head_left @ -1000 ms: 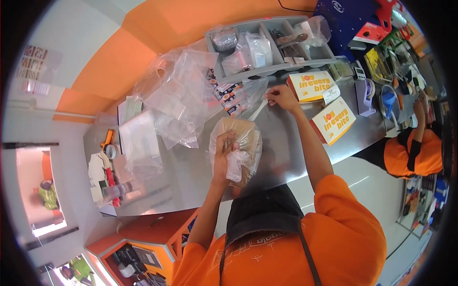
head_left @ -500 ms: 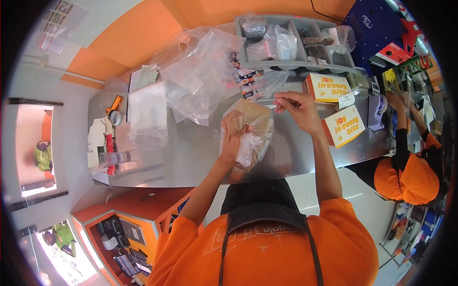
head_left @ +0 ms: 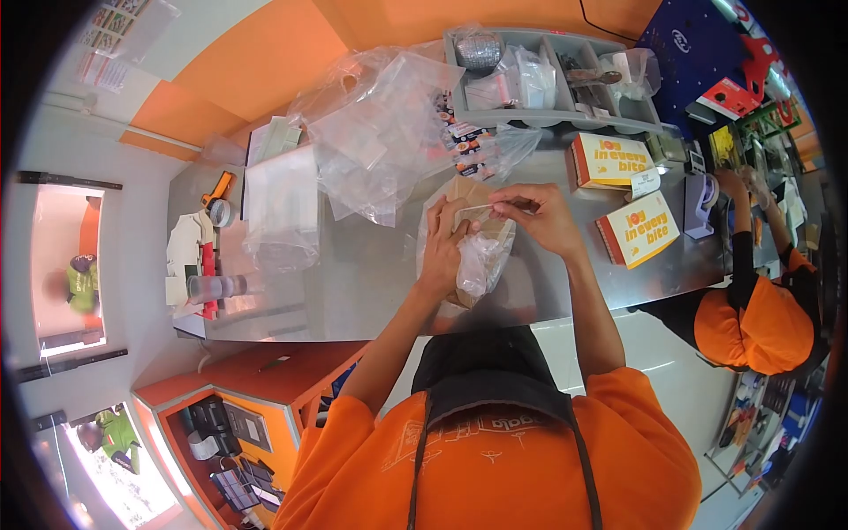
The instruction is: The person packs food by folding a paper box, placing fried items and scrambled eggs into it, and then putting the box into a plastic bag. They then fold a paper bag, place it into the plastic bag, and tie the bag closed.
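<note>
A brown paper package inside a clear plastic bag point(head_left: 490, 263) lies on the steel counter, close to its front edge. My left hand point(head_left: 442, 252) is closed on the upper left of the bag, with fingers bent over the gathered plastic. Pinched between the thumb and fingertips of my right hand point(head_left: 549, 221) is one end of a thin white strip point(head_left: 473, 208). It runs leftward across the package to the left fingers, where its other end is hidden. Crumpled plastic bulges below the left fingers.
Two yellow-and-white boxes point(head_left: 639, 228) stand to the right. Behind are loose clear plastic bags point(head_left: 380, 132) and a grey divided tray point(head_left: 565, 115). A tape dispenser point(head_left: 217, 196) and a clear cup point(head_left: 216, 287) sit at the left. Another person point(head_left: 751, 327) works at far right.
My right hand has come left and slightly down, toward the left hand, so the white strip spans a shorter gap. The left fingers have shifted over the bag.
</note>
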Demonstrator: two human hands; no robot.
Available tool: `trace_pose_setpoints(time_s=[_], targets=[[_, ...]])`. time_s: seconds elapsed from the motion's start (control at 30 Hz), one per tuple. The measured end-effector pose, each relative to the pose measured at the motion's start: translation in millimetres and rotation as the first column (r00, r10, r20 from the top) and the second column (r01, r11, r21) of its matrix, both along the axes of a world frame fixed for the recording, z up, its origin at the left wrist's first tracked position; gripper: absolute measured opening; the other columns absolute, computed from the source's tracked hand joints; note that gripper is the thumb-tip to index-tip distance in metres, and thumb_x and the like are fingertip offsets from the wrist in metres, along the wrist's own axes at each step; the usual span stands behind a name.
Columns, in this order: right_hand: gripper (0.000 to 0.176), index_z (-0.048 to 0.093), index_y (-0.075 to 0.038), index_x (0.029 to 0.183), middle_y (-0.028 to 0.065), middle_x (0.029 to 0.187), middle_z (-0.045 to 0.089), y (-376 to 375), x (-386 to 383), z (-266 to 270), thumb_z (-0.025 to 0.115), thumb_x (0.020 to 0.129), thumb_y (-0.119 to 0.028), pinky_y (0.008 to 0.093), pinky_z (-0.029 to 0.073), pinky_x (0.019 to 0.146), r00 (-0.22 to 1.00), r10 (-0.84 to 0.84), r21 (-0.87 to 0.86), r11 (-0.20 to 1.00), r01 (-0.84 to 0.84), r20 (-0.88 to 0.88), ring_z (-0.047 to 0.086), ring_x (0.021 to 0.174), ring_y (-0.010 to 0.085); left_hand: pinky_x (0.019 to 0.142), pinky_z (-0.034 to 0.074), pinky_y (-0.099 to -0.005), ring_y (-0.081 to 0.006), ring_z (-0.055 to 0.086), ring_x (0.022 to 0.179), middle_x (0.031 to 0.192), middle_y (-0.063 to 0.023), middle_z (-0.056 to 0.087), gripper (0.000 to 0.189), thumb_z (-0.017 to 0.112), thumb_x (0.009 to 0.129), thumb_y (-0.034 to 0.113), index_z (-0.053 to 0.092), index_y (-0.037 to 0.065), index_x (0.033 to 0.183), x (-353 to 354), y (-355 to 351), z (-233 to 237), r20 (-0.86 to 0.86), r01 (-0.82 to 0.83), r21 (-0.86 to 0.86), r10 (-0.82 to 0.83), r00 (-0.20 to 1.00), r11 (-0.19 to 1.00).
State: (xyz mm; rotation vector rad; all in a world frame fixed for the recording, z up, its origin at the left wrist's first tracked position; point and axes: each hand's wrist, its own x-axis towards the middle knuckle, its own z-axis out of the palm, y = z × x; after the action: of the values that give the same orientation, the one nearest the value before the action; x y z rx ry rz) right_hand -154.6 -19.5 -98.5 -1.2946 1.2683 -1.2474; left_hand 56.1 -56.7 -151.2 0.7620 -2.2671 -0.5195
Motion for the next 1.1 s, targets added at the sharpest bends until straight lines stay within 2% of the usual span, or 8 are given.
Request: trace_pose_setpoints(time_s=[0.2, 0.4, 0.5, 0.7, 0.8, 0.9, 1.0, 1.1], targets=[[0.017, 0.074, 0.002, 0.105, 0.0091, 0.091, 0.073, 1, -2, -7, 0.07, 0.089, 0.003, 0.0283, 0.057, 0.072, 0.998, 0.033, 0.026, 0.999, -0.032, -0.056, 0.07, 0.08, 0.0128, 0.105, 0.037, -0.0477, -0.0415, 0.041, 0.125, 0.134, -0.0173, 0.049, 0.026, 0.063, 0.092, 0.018, 0.067, -0.003, 0.108, 0, 5, 0, -0.015, -0.005, 0.16, 0.008, 1.0, 0.987], [0.015, 0.069, 0.003, 0.099, 0.0105, 0.088, 0.061, -8, 15, -4, 0.069, 0.084, 0.006, 0.0307, 0.051, 0.072, 0.911, -0.132, -0.199, 0.978, 0.056, -0.391, 0.063, 0.077, 0.0229, 0.103, 0.031, -0.0526, -0.0415, 0.038, 0.125, 0.129, -0.0198, 0.049, 0.025, 0.064, 0.094, 0.021, 0.066, 0.001, 0.109, -3, 10, -3, -0.18, -0.194, -0.24, 0.153, 0.972, 0.951], [0.023, 0.067, 0.003, 0.098, 0.0123, 0.089, 0.06, -10, 28, -5, 0.068, 0.076, 0.009, 0.0358, 0.05, 0.075, 0.904, 0.019, -0.345, 0.921, -0.182, -0.426, 0.06, 0.082, 0.0288, 0.101, 0.03, -0.0495, -0.0363, 0.042, 0.122, 0.125, -0.0165, 0.051, 0.022, 0.064, 0.093, 0.019, 0.061, 0.003, 0.108, -2, 11, 6, -0.033, -0.241, -0.305, 0.242, 0.97, 0.921], [0.038, 0.067, 0.004, 0.098, 0.0119, 0.1, 0.065, -13, 22, -23, 0.064, 0.061, 0.012, 0.0366, 0.049, 0.084, 0.93, 0.23, -0.255, 0.917, -0.306, -0.288, 0.062, 0.097, 0.0308, 0.09, 0.043, -0.042, -0.0312, 0.054, 0.1, 0.106, -0.0119, 0.059, 0.016, 0.062, 0.09, 0.01, 0.052, 0.005, 0.1, 3, -2, 34, 0.311, -0.128, 0.063, 0.102, 0.945, 0.99], [0.038, 0.067, 0.004, 0.1, 0.0088, 0.1, 0.066, -18, 17, -31, 0.07, 0.062, 0.009, 0.0334, 0.05, 0.083, 0.938, 0.267, -0.239, 0.918, -0.317, -0.219, 0.064, 0.094, 0.0264, 0.085, 0.049, -0.0446, -0.036, 0.06, 0.098, 0.103, -0.0161, 0.061, 0.02, 0.064, 0.087, 0.009, 0.052, 0.004, 0.101, 5, -7, 44, 0.389, -0.081, 0.023, 0.066, 0.919, 0.996], [0.029, 0.068, 0.004, 0.099, 0.01, 0.098, 0.069, -22, 12, -36, 0.073, 0.071, 0.008, 0.0329, 0.052, 0.081, 0.945, 0.293, -0.156, 0.937, -0.314, -0.144, 0.066, 0.089, 0.0235, 0.083, 0.052, -0.0498, -0.0414, 0.064, 0.096, 0.104, -0.0194, 0.064, 0.025, 0.065, 0.083, 0.009, 0.057, 0.001, 0.105, -1, -9, 64, 0.475, -0.18, 0.32, 0.007, 0.88, 0.93], [0.023, 0.069, 0.001, 0.1, 0.0105, 0.095, 0.069, -15, 21, -55, 0.076, 0.078, 0.002, 0.0303, 0.053, 0.075, 0.972, 0.158, -0.023, 0.987, -0.157, 0.176, 0.067, 0.082, 0.0194, 0.079, 0.053, -0.0513, -0.0456, 0.065, 0.096, 0.103, -0.0224, 0.068, 0.027, 0.066, 0.081, 0.009, 0.062, -0.002, 0.106, 7, -22, 40, 0.299, -0.099, 0.31, 0.002, 0.954, 0.945], [0.02, 0.069, -0.001, 0.101, 0.0112, 0.094, 0.069, 13, 44, -27, 0.074, 0.082, 0.0, 0.0294, 0.054, 0.073, 0.975, -0.216, -0.13, 0.967, 0.221, 0.052, 0.067, 0.081, 0.0175, 0.08, 0.053, -0.0487, -0.0462, 0.065, 0.095, 0.101, -0.0249, 0.07, 0.027, 0.065, 0.082, 0.008, 0.066, -0.005, 0.106, 0, -23, 59, 0.378, -0.177, 0.437, -0.002, 0.926, 0.882]])
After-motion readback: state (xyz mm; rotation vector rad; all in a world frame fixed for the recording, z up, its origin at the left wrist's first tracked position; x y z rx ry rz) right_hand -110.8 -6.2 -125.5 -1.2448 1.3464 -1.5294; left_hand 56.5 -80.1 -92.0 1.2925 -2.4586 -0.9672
